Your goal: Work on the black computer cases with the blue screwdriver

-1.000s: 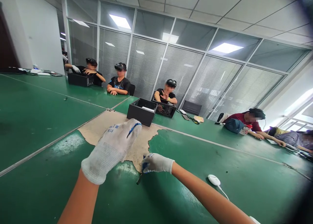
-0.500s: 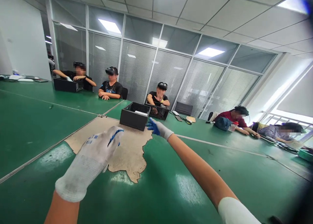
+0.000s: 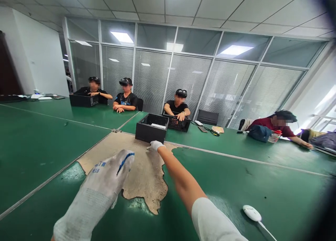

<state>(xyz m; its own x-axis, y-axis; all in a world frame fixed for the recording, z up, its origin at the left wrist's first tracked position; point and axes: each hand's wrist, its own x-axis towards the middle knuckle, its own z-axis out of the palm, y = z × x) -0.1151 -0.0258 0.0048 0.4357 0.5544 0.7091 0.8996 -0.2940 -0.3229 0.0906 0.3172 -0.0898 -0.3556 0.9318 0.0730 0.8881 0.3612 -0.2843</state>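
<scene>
My left hand (image 3: pixel 111 172), in a white glove with blue lettering and blue showing at the finger edge, hovers over or rests on a tan, ragged-edged sheet (image 3: pixel 143 172); I cannot tell which. Its back faces me, and its fingers curve down out of sight. At the near lower edge of a black open-topped metal case (image 3: pixel 149 133) is my gloved right hand (image 3: pixel 156 145), fingers bent and pointing left. Whether it touches the case or pinches something is unclear. Something white (image 3: pixel 158 126) shows inside the case, which stands at the sheet's far end.
A co-worker (image 3: pixel 180 106) across the green table (image 3: pixel 223 174) has hands at another black case (image 3: pixel 178 123). Two more people sit farther left, one behind a dark case (image 3: pixel 83 100). A white corded puck (image 3: pixel 252 213) lies at right, a blue cap (image 3: pixel 259 133) beyond.
My right hand has swung left from beside the case to its near lower edge, and its spread fingers have bent. The view has shifted, bringing the white puck into sight.
</scene>
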